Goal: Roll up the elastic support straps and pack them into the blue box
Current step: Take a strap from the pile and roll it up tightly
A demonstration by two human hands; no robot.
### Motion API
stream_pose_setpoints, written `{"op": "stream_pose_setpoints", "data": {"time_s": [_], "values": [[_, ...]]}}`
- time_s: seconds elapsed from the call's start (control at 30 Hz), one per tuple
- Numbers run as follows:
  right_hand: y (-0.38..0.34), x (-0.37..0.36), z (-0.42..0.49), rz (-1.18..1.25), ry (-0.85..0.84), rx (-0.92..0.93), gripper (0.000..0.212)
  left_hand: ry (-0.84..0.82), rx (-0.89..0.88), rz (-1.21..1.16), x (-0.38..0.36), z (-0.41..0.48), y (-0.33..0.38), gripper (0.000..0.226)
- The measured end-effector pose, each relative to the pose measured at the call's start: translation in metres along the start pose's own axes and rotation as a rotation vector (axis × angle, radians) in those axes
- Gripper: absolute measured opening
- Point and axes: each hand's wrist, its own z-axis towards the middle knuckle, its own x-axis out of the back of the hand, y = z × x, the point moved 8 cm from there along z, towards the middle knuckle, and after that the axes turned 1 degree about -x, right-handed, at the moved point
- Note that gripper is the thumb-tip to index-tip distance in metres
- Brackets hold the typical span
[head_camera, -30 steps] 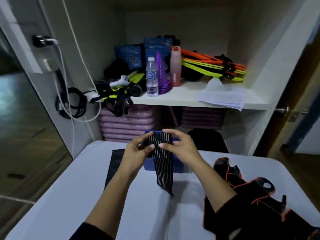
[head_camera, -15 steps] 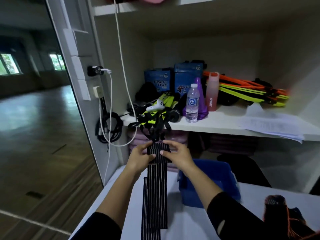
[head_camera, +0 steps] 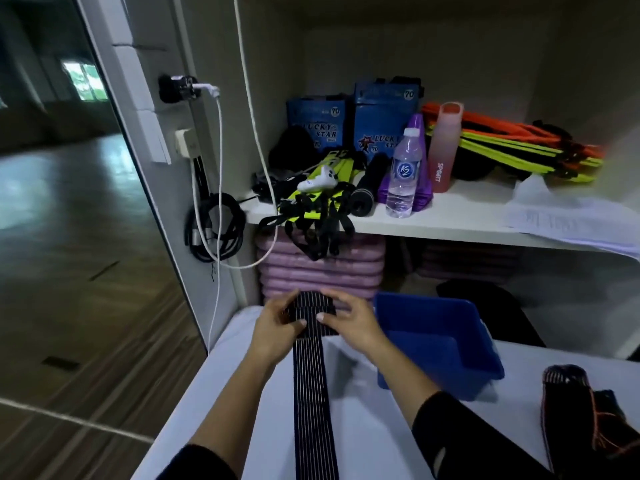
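Note:
A black elastic strap [head_camera: 313,393] with thin white stripes runs down the white table [head_camera: 363,438] toward me. Its far end is wound into a roll [head_camera: 311,308]. My left hand [head_camera: 277,327] grips the roll's left side and my right hand [head_camera: 349,323] grips its right side, thumbs on the near face. The blue box [head_camera: 440,344] stands on the table just right of my right hand, and I see nothing inside it. More black straps with orange trim [head_camera: 585,417] lie in a heap at the table's right edge.
Behind the table is a white shelf [head_camera: 450,223] with a water bottle [head_camera: 403,174], a pink bottle [head_camera: 445,147], blue bags and tangled straps. Purple mats [head_camera: 322,268] are stacked below. Cables [head_camera: 214,230] hang on the left wall beside a wooden floor.
The camera has swung left and up, so the box now sits to the right of my hands. The strap hangs longer and straighter below the roll, with both hands still on it.

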Motion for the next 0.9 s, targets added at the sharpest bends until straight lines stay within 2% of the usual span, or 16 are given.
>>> {"op": "stream_pose_setpoints", "data": {"time_s": [0.23,0.43,0.73,0.9], "values": [[0.136,-0.028,-0.076,-0.098,-0.051,-0.21,0.047,-0.09,0.369,0.11,-0.015,-0.081,-0.129,0.051],[0.209,-0.039,-0.137,-0.196,-0.108,-0.346,0.045,-0.145,0.503,0.266,-0.021,-0.139,-0.19,0.047],[0.245,-0.04,-0.171,-0.396,-0.176,-0.423,0.04,-0.17,0.507,0.518,-0.028,-0.178,-0.212,0.037],[0.248,-0.042,-0.18,-0.422,-0.202,-0.421,0.045,-0.189,0.477,0.546,-0.028,-0.182,-0.213,0.036]]}}
